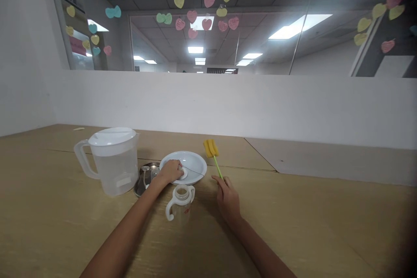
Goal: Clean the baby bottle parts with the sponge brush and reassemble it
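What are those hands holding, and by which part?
The right hand holds the sponge brush by its green handle. Whether the left hand grips the white piece can't be told.

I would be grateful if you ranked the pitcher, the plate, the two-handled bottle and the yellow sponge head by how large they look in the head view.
1. Pitcher, clearly largest
2. Plate, partly covered by the left hand
3. Two-handled bottle, though its nearness to the camera flatters it
4. Yellow sponge head

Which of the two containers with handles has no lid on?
The two-handled bottle in front of the white plate: its mouth is uncovered, while the larger pitcher wears a white lid.
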Demonstrator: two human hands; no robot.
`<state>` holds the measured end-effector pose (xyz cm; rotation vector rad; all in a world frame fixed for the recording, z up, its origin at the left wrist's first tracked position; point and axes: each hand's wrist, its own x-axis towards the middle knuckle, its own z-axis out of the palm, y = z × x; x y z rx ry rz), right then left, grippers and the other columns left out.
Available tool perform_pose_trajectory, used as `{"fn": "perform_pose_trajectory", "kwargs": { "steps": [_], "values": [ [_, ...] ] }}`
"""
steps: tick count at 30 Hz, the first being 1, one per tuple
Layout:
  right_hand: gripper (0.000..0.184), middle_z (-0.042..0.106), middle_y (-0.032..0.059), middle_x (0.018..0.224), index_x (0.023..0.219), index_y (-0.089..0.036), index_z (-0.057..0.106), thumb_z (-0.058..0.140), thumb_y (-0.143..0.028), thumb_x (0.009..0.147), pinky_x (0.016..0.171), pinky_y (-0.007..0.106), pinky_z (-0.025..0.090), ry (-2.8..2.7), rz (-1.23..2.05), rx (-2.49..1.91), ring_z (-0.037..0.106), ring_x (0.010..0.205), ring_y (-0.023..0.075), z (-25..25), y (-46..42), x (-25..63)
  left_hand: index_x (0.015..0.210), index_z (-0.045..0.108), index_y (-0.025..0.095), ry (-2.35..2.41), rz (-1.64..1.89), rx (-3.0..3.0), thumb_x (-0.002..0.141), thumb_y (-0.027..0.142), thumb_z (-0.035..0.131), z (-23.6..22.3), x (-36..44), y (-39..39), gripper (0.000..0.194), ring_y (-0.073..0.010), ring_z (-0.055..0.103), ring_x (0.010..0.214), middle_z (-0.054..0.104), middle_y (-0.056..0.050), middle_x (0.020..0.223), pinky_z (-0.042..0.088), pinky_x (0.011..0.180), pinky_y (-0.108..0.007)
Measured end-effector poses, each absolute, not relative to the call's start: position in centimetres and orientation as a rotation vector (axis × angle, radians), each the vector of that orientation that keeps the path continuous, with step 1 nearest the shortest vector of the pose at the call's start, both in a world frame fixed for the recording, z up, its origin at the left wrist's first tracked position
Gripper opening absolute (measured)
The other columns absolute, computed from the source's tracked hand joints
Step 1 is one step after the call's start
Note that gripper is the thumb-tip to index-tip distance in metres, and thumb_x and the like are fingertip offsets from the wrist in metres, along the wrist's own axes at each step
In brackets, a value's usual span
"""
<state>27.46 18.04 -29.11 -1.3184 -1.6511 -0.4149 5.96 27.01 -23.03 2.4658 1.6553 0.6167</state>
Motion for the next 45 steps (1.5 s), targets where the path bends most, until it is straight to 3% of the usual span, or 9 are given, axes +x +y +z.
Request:
{"fn": "perform_pose_trajectory", "kwargs": {
  "steps": [9,19,25,33,38,45],
  "values": [
    [0.035,0.056,0.0036,0.079,0.099,-0.017,0.063,0.032,-0.014,0.085,0.056,0.019,0.039,-1.633,-0.363,-1.326,0.052,0.061,0.0104,-29.0,17.9,27.5,0.097,0.057,0.010,1.785,0.828,2.441,0.082,0.025,0.037,-21.8,5.6,26.2,0.029,-0.0200,0.060,0.086,0.064,-0.013,0.095,0.040,0.075,-0.028],
    [0.035,0.054,0.0028,0.074,0.097,-0.017,0.064,0.031,-0.016,0.085,0.057,0.020,0.039,-1.647,-0.332,-1.288,0.050,0.060,0.0107,-28.9,18.0,27.5,0.087,0.059,0.011,1.690,0.543,2.630,0.085,0.024,0.040,-22.3,4.8,27.2,0.023,-0.0229,0.060,0.087,0.064,-0.015,0.088,0.041,0.078,-0.032],
    [0.034,0.054,0.0023,0.073,0.095,-0.017,0.064,0.032,-0.016,0.085,0.056,0.020,0.039,-1.650,-0.323,-1.289,0.050,0.060,0.0104,-28.8,17.9,27.4,0.085,0.060,0.016,1.582,0.497,2.694,0.088,0.024,0.034,-22.0,4.8,27.2,0.027,-0.0186,0.058,0.085,0.060,-0.011,0.091,0.040,0.080,-0.030],
    [0.035,0.055,0.0026,0.073,0.096,-0.017,0.064,0.031,-0.014,0.084,0.056,0.020,0.039,-1.680,-0.345,-1.312,0.051,0.059,0.0105,-28.8,17.9,27.5,0.081,0.063,0.015,1.448,0.482,2.674,0.085,0.019,0.036,-22.0,4.7,26.9,0.028,-0.0182,0.056,0.081,0.061,-0.009,0.084,0.040,0.078,-0.028],
    [0.035,0.055,0.0026,0.073,0.095,-0.017,0.064,0.032,-0.013,0.083,0.056,0.020,0.040,-1.703,-0.328,-1.299,0.051,0.060,0.0107,-28.8,17.9,27.6,0.082,0.067,0.019,1.356,0.493,2.615,0.074,0.006,0.037,-22.6,4.4,27.3,0.034,-0.0156,0.056,0.084,0.062,-0.005,0.089,0.041,0.079,-0.024],
    [0.034,0.055,0.0027,0.072,0.095,-0.017,0.064,0.033,-0.013,0.083,0.057,0.020,0.039,-1.693,-0.333,-1.295,0.052,0.060,0.0110,-28.8,17.9,27.5,0.082,0.067,0.017,1.390,0.541,2.539,0.071,0.014,0.044,-22.2,4.7,26.9,0.026,-0.0160,0.054,0.080,0.060,-0.006,0.089,0.043,0.078,-0.026]
  ]
}}
